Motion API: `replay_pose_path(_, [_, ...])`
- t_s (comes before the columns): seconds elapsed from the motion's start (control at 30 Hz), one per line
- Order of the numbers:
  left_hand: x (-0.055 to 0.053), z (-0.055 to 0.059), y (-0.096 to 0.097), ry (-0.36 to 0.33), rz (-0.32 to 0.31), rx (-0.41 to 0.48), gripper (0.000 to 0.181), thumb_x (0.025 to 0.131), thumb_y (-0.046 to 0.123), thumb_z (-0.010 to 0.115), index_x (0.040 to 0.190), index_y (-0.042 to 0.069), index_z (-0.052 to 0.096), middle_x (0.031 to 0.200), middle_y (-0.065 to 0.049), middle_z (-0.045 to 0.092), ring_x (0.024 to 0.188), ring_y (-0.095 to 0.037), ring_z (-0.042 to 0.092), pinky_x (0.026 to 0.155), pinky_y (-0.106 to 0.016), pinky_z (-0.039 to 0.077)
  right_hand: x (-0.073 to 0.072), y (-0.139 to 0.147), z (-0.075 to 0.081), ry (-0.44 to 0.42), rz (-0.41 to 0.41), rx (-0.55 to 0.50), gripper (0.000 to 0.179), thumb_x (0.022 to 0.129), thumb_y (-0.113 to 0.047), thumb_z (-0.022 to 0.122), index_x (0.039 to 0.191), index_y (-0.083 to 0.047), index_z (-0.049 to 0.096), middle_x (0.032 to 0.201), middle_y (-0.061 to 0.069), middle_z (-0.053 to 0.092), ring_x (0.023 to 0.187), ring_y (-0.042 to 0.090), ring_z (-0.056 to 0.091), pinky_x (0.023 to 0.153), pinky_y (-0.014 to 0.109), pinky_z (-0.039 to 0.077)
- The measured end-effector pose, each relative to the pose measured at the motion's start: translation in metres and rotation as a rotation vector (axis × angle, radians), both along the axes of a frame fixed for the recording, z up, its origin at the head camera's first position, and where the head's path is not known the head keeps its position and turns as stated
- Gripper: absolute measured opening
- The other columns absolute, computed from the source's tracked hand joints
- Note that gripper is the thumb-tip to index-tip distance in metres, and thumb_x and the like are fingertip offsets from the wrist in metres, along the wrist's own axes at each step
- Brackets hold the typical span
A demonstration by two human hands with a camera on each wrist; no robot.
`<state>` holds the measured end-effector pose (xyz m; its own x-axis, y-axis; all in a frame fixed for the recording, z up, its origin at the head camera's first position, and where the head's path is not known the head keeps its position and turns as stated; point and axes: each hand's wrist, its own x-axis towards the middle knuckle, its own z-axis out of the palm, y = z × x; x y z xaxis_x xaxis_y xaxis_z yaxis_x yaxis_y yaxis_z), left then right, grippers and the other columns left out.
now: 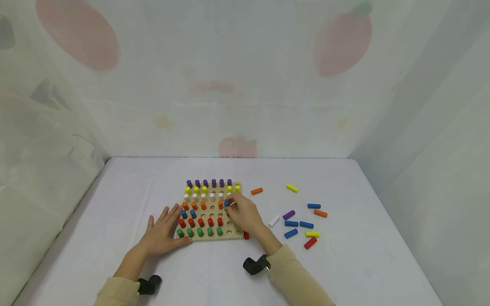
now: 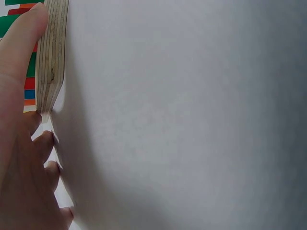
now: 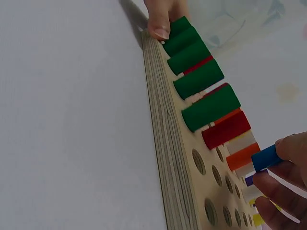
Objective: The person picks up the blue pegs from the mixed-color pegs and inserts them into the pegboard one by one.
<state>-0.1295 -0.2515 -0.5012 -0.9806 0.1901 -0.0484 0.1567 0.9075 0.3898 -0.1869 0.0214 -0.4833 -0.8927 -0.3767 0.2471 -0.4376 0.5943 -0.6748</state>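
A wooden pegboard [image 1: 226,238] stands on the table with rows of purple, yellow, white, orange, blue, red and green pegs upright in it. My right hand [image 1: 245,213] is over the board's right half, pinching a blue peg [image 3: 265,158] between thumb and fingers. In the head view that peg is beside an orange peg [image 1: 220,204]; whether it touches the board cannot be told. Fingers spread, my left hand [image 1: 160,235] rests at the board's left side, its thumb [image 2: 36,21] on the front left corner. Several holes [image 3: 210,212] at the right show bare.
Loose pegs lie to the right: several blue ones [image 1: 291,223], two orange [image 1: 257,191], two yellow [image 1: 292,188], a purple [image 1: 289,215], a white [image 1: 274,221] and a red [image 1: 310,243]. Another red peg [image 1: 246,235] lies against the board's right edge. A patterned curtain [image 1: 229,127] hangs behind the table.
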Motion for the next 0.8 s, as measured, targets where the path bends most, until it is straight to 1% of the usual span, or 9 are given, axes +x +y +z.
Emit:
replay_pose_path(0.13, [0.000, 0.004, 0.001, 0.007, -0.001, 0.001, 0.107, 0.065, 0.069, 0.065, 0.146, 0.011, 0.025, 0.151, -0.015, 0.025, 0.137, -0.044, 0.015, 0.100, -0.072, -0.001, 0.002, -0.007, 0.002, 0.011, 0.021, -0.007, 0.022, 0.087, -0.016, 0.062, 0.109, -0.014, 0.058, 0.099, -0.003, 0.063, 0.083, 0.005, 0.060, 0.071, 0.014, 0.049])
replay_pose_path(0.37, [0.002, 0.008, 0.002, 0.006, 0.001, -0.005, 0.107, 0.066, 0.067, 0.067, 0.146, 0.010, 0.026, 0.150, -0.016, 0.025, 0.137, -0.044, 0.016, 0.100, -0.072, 0.000, 0.005, -0.020, 0.005, 0.012, 0.049, 0.001, 0.021, 0.087, -0.017, 0.063, 0.107, -0.014, 0.059, 0.099, -0.003, 0.063, 0.082, 0.003, 0.058, 0.070, 0.012, 0.048])
replay_pose_path(0.57, [0.001, 0.006, 0.002, 0.009, 0.001, -0.005, 0.106, 0.065, 0.067, 0.066, 0.146, 0.010, 0.026, 0.150, -0.015, 0.025, 0.137, -0.044, 0.016, 0.099, -0.072, 0.001, 0.005, -0.027, 0.003, 0.017, 0.076, 0.027, 0.023, 0.088, -0.018, 0.062, 0.110, -0.013, 0.058, 0.097, -0.005, 0.061, 0.082, 0.002, 0.055, 0.071, 0.011, 0.047])
replay_pose_path(0.8, [0.000, 0.004, 0.000, 0.003, -0.002, -0.002, 0.108, 0.065, 0.069, 0.065, 0.146, 0.011, 0.025, 0.151, -0.015, 0.024, 0.137, -0.044, 0.015, 0.099, -0.073, 0.000, 0.007, -0.035, 0.005, 0.002, 0.098, 0.040, 0.020, 0.087, -0.016, 0.062, 0.107, -0.014, 0.059, 0.099, -0.004, 0.061, 0.083, 0.001, 0.058, 0.069, 0.009, 0.047])
